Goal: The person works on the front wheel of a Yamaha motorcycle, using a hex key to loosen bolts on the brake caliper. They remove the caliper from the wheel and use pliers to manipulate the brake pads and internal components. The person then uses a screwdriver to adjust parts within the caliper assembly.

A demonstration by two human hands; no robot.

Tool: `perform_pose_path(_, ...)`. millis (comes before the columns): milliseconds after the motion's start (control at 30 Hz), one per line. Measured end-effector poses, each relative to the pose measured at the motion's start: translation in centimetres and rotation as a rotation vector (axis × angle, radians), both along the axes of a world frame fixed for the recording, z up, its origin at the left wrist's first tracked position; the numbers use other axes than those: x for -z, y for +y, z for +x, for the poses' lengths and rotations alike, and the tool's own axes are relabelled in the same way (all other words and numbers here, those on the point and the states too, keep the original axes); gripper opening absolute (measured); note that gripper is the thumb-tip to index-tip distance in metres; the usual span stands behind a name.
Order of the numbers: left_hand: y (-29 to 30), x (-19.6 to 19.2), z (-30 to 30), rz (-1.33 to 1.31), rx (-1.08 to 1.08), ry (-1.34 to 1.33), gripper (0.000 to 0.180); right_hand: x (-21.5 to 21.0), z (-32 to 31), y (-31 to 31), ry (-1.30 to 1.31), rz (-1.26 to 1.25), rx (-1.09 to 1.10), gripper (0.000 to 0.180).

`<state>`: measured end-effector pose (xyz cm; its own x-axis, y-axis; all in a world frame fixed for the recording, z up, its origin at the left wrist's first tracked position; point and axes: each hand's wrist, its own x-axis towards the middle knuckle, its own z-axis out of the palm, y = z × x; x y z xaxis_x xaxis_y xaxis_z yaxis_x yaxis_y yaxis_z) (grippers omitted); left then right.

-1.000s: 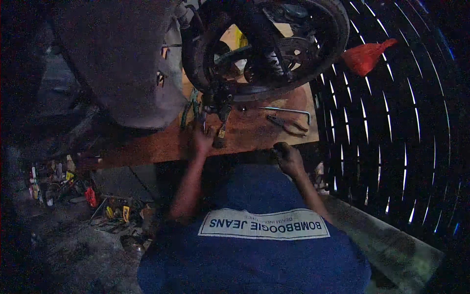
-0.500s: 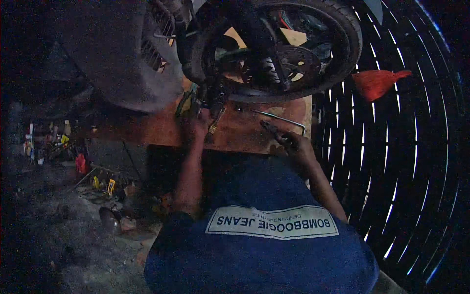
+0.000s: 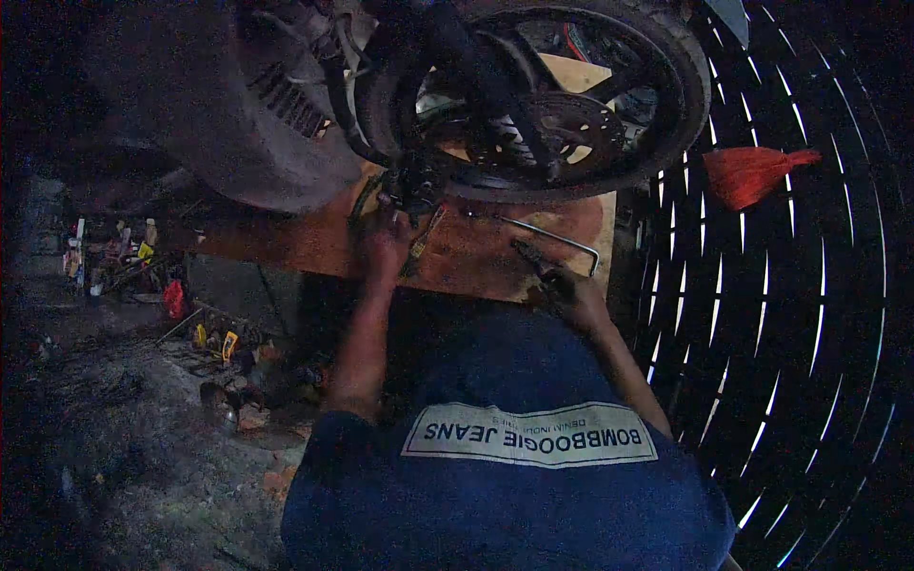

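Dim workshop, wooden worktop (image 3: 314,243) beneath my fingers.
Left hand (image 3: 386,243) grasps wheel hardware (image 3: 414,186); right hand (image 3: 571,295), now lower, clenches a dark tool (image 3: 533,259).

You're wearing a dark blue T-shirt (image 3: 514,504), and it fills the lower middle of the view, looking almost navy in this dim light. Across the chest runs a pale rectangular printed patch (image 3: 529,435) with dark lettering, seen upside down from up here. The short sleeves end around the upper arms, so both forearms are bare down to the wrists. Your left hand (image 3: 384,246) and right hand (image 3: 571,293) are bare too: no gloves, and no watch, ring or band that can be made out in the gloom.
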<state>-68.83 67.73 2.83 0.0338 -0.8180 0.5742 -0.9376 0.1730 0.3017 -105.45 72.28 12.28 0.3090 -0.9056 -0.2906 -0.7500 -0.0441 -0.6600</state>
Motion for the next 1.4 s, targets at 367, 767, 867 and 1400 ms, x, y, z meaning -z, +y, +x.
perform_pose_path(367,0.7,2.2,0.2,0.505,-0.118,0.068,0.062,5.6,-3.5,-1.9,0.227,-0.456,0.103,0.036)
perform_pose_path(767,2.2,-1.6,-11.1,0.121,0.24,0.231,0.044,12.3,-8.6,-6.7,0.674,-0.728,-0.047,0.031)
perform_pose_path(867,2.4,-0.2,-12.6,0.139,0.3,0.243,0.041,11.6,-7.0,-6.2,0.477,-0.572,0.049,0.023)
perform_pose_path(1400,6.5,4.0,-8.3,0.571,0.357,0.119,0.035,0.7,1.6,-3.1,-0.542,0.082,0.192,0.026)
